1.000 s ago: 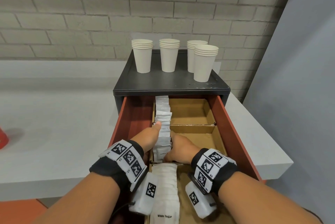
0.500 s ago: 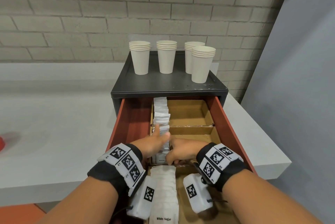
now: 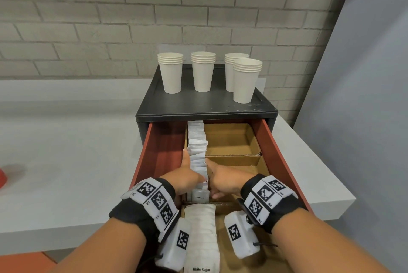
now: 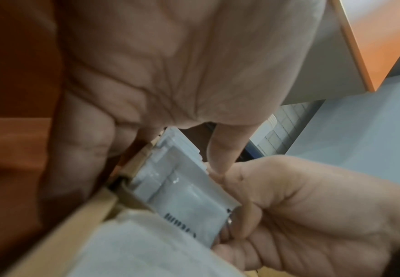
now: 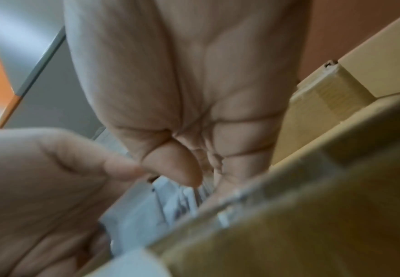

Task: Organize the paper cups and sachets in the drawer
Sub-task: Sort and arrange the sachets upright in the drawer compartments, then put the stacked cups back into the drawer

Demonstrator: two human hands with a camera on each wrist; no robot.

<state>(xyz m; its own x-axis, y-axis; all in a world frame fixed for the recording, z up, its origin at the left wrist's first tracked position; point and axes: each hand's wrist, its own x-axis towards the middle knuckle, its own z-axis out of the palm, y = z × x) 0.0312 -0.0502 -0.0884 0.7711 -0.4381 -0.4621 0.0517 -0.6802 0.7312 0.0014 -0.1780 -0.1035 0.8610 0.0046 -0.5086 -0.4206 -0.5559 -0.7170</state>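
Drawer (image 3: 164,151) is pulled open, cardboard dividers (image 3: 234,159) inside. A row of sachets (image 3: 197,149) stands on edge in the left channel; a second row, marked "White Sugar" (image 3: 202,237), lies nearer. The sachets are flanked by both hands. Left hand (image 3: 187,178) is laid along the row's left side, fingers fairly straight, thumb on top. Right hand (image 3: 223,182) is pressed to the right side, fingers curled on the nearest sachets. 4 cup stacks (image 3: 203,71) stand upright on the black cabinet (image 3: 198,107).
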